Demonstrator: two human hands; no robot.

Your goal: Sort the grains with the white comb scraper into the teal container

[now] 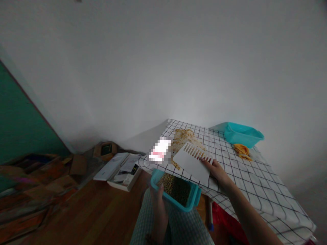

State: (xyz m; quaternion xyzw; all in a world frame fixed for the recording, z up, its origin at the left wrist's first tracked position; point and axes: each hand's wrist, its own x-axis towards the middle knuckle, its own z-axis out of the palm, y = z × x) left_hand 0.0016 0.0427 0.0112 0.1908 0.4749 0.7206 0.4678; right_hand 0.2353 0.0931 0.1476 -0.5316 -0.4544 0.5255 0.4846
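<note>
**Mia:** Under the fingers of the right hand (pixel 217 169) sits a white scraper (pixel 191 162) with teeth like a comb. The fingers curl around its near edge and hold it tight.

**Ben:** Where is the left hand (pixel 157 200)?

**Mia:** Lower down, just past the table (pixel 255 183) edge. Its fingers wrap the rim of a blue tub (pixel 195 199) and keep it up against the cloth.

**Ben:** What is in the tub?

**Mia:** Small beans (pixel 176 189), pale ones and dark ones mixed. More beans, a loose pile (pixel 184 137), lie on the checked cloth beyond the scraper's teeth, far from the fingertips.

**Ben:** How would you do this bit well?

**Mia:** I think you keep the scraper's edge flat on the cloth, so no bean slips under. Pull slow toward the tub. Hold the tub rim snug below the table edge, right under the scraper, or beans may drop on the floor.

**Ben:** Anything else near?

**Mia:** Past the right hand's knuckles, far off, stands another blue basin (pixel 242 134), with something orange (pixel 242 150) beside it. To the left of the left fingers, books (pixel 120 168) lie on the wooden floor.
</note>
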